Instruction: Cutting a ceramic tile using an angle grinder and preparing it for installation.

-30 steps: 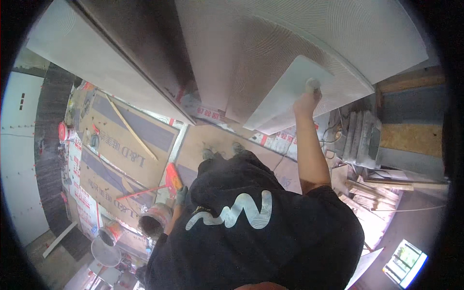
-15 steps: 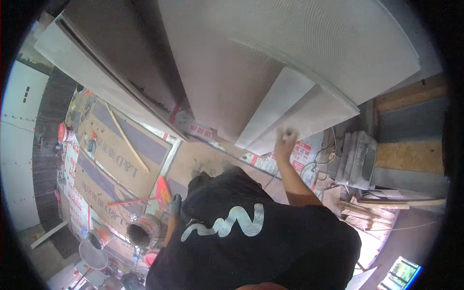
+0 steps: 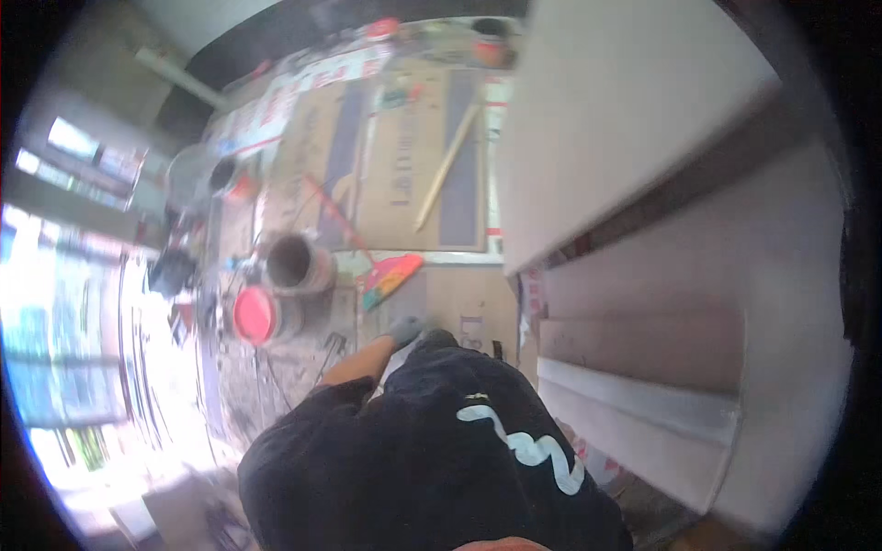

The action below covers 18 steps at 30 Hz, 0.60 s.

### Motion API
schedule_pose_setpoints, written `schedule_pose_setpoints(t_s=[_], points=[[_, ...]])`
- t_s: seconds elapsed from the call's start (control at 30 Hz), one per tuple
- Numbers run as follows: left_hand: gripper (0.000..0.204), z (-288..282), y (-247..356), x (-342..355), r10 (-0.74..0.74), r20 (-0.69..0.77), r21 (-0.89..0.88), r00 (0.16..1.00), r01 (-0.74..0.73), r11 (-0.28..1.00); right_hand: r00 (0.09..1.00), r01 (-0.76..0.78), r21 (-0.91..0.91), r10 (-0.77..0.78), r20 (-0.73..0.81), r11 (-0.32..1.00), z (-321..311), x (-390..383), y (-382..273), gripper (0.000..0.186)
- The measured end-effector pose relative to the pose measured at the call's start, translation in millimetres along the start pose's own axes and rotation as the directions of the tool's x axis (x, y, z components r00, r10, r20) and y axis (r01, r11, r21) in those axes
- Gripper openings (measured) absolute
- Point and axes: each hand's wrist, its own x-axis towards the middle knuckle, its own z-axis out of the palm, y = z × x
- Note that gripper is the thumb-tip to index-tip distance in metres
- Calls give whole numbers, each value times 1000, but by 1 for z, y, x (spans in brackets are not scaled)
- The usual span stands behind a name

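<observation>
My left hand (image 3: 404, 329), in a grey glove, hangs low beside my dark shirt. Its fingers are smeared, and I cannot make out anything held in it. Just beyond it lies a broom (image 3: 393, 278) with a red, orange and green head and a thin red handle reaching away to the far left. My right hand is out of view behind my body. Large pale slabs (image 3: 625, 119) stand on edge along my right side. Among them a lighter strip (image 3: 634, 395) shows, with ridged marks no longer readable in the blur.
An open bucket (image 3: 299, 264) stands left of the broom, beside a red-lidded bucket (image 3: 257, 314). Another bucket (image 3: 231, 178) is farther back, and one (image 3: 490, 44) is at the far wall. A wooden batten (image 3: 447, 165) lies on the cardboard floor covering (image 3: 390, 184). Bright windows (image 3: 69, 321) are at left.
My view has swung left, bringing the buckets and windows nearer the middle and the slabs to the right. My right hand, earlier at the slabs, has left the view.
</observation>
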Motion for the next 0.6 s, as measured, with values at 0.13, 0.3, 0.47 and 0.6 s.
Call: schedule_pose_setpoints(t_s=[0.13,0.3,0.47,0.6], points=[[23,-92,-11,17,-23,-174,-233,984,-18,972,994,-13,78,4,113,997,158,-53,88,30],[17,-197,-39,-8,-94,-364,-406,927,-67,911,942,-75,31,61,331,997,343,-168,146,34],[20,-215,-159,-77,-217,-546,-463,809,-76,883,739,480,-386,-127,661,788,350,-313,255,42],[22,-171,-213,-126,-224,-729,-340,647,-57,939,-35,452,-711,806,590,540,250,-376,359,41]])
